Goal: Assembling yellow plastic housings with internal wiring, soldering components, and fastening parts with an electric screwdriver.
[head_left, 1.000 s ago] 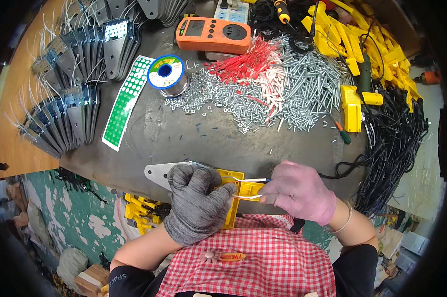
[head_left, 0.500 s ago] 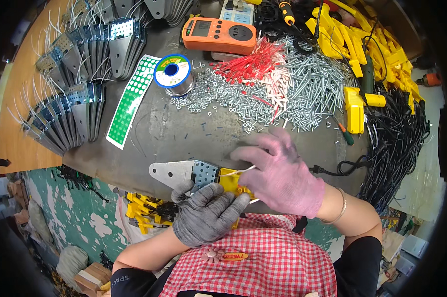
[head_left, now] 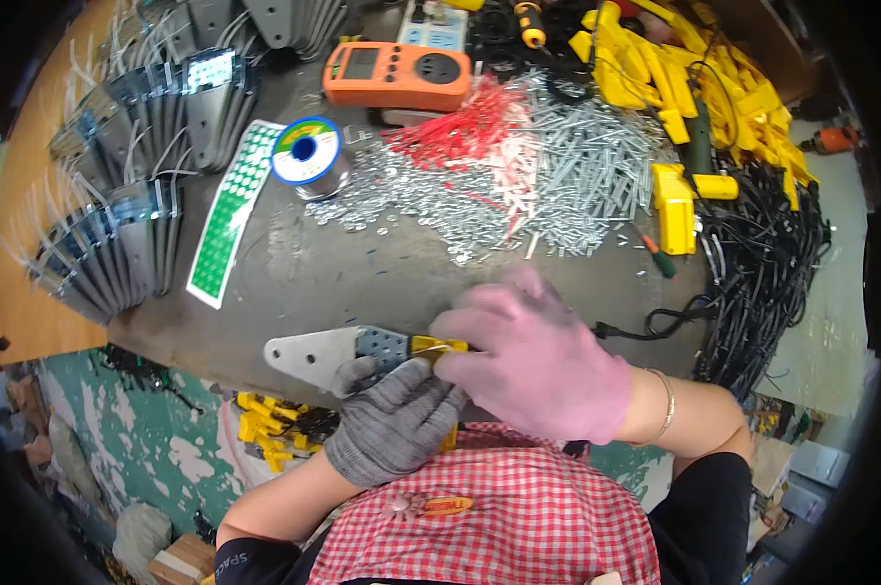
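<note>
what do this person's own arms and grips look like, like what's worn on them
The left grip wears a grey knit glove; the right grip a pink glove with greyish patches near the fingers. A thin bracelet circles the right wrist. Both black sleeves are short; the left one carries pale lettering.

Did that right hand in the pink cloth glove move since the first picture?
Yes, the pink-gloved right hand has moved left, farther from the slim tool with the green-and-orange handle.
</note>
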Tool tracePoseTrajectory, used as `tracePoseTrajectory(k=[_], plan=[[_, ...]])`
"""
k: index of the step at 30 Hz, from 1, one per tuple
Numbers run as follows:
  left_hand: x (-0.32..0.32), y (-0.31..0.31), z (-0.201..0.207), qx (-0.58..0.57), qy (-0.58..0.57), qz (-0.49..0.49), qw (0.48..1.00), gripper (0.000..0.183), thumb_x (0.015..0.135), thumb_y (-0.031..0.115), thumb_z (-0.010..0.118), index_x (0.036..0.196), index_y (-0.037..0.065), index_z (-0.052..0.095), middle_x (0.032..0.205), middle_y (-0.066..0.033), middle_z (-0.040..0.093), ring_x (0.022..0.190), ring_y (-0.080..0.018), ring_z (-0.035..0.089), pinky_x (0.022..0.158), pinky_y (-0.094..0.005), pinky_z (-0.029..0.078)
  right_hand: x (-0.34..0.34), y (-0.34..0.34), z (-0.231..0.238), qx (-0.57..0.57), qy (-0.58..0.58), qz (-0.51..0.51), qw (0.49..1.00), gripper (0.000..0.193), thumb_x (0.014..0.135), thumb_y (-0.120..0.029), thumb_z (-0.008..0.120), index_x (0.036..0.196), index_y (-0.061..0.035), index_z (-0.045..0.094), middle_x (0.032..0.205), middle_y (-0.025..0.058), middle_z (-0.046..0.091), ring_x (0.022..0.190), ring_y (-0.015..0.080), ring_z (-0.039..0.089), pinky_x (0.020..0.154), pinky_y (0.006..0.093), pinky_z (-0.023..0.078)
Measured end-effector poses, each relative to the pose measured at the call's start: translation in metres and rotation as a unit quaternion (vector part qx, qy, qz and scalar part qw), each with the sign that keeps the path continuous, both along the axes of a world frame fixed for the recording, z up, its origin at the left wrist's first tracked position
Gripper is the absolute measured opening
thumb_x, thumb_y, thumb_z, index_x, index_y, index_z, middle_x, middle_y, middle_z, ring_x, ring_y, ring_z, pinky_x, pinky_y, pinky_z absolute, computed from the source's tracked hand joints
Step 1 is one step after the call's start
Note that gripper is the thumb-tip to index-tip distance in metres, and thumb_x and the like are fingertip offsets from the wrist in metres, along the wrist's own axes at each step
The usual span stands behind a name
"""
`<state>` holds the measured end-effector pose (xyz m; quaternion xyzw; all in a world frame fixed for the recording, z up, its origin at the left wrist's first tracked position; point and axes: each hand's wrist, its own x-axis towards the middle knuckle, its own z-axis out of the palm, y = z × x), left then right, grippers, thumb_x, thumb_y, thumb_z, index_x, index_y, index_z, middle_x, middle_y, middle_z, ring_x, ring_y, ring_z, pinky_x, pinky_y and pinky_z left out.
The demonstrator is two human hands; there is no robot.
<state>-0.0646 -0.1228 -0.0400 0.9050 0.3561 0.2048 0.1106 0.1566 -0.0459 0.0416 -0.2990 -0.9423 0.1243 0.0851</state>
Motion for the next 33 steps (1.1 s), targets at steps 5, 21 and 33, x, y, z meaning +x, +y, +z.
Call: tracePoseTrajectory(k=[5,21,33], plan=[[0.007,0.000,0.012,0.047,0.047,0.040,0.997,0.033,0.079,0.021,0.066,0.111,0.021,0.070,0.116,0.0007,0.073,0.112,-0.0223,0.056,0.102,-0.0569,0.028,0.091,-0.013,-0.015,0.145,-0.079,-0.371,0.914,0.024,0.085,-0.003,0.060,0.108,-0.0084,0.064,0.097,0.0086,0.063,0.097,0.0315,0.059,0.078,0.0426,0.053],[0.016,0.004,0.013,-0.003,0.056,0.034,0.998,0.031,0.083,0.026,0.061,0.112,0.017,0.070,0.121,-0.0028,0.071,0.120,-0.0226,0.058,0.093,-0.0588,0.036,0.052,-0.056,0.037,0.047,0.015,-0.088,0.995,0.039,0.057,-0.029,0.073,0.092,-0.0139,0.071,0.071,-0.0020,0.039,0.066,0.0190,0.043,0.069,0.0418,0.037],[0.017,0.016,0.029,0.039,0.037,0.035,0.998,0.029,0.080,0.028,0.064,0.103,0.012,0.074,0.111,-0.0047,0.072,0.105,-0.0223,0.064,0.089,-0.0539,0.040,0.009,0.003,0.045,0.009,-0.014,0.056,0.998,0.017,0.054,-0.024,0.068,0.064,-0.0121,0.059,0.064,-0.0017,0.037,0.072,0.0214,0.045,0.069,0.0430,0.036]])
